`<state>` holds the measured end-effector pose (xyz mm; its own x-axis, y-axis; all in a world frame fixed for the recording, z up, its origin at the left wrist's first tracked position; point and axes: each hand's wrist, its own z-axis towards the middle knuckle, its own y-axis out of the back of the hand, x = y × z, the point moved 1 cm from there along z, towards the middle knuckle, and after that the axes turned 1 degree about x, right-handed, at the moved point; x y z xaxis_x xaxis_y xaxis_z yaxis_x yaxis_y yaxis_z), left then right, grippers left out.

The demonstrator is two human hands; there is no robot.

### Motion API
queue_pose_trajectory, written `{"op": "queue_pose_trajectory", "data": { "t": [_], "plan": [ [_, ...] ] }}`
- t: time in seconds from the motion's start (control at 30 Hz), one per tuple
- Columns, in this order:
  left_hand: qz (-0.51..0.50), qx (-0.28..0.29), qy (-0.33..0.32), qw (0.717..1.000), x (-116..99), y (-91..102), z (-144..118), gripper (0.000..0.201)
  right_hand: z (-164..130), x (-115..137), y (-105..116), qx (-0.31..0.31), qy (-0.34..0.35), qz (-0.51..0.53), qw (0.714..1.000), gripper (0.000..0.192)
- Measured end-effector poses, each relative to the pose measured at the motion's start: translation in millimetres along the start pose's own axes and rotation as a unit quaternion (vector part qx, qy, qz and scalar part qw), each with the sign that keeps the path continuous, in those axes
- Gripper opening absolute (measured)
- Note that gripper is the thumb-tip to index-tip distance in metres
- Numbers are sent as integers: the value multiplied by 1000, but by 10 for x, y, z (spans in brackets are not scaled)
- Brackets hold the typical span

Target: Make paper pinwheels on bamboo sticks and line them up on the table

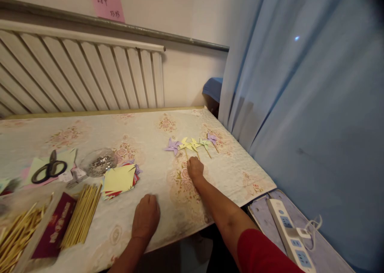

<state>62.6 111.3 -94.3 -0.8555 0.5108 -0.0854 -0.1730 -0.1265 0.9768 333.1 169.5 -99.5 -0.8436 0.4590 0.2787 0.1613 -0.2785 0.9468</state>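
Note:
A row of small paper pinwheels [192, 145] on thin sticks lies on the flowered tablecloth [246, 173], purple ones at both ends and yellow-green ones between. My right hand [195, 169] reaches out to the lower ends of the sticks, fingers curled; whether it grips a stick I cannot tell. My left hand [146, 219] rests as a loose fist on the cloth near the front edge, holding nothing. A stack of coloured paper squares [119, 180] lies left of it.
Black scissors [49, 169] lie on paper at the left beside a glass dish of shiny pins [99, 163]. Bundles of wooden sticks [81, 215] and a dark red box [55, 229] sit front left. A power strip [289, 233] lies right; blue curtain [315, 105] beyond.

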Motion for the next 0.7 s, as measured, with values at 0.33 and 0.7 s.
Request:
{"op": "queue_pose_trajectory", "data": {
  "t": [0.33,0.7],
  "plan": [
    [3,2,-3,1000,1,-5,3,20,-128,-625,139,-47,-44,-22,998,15],
    [6,-1,-5,1000,7,-4,3,21,147,-537,165,1,-42,-24,999,20]
  ]
}}
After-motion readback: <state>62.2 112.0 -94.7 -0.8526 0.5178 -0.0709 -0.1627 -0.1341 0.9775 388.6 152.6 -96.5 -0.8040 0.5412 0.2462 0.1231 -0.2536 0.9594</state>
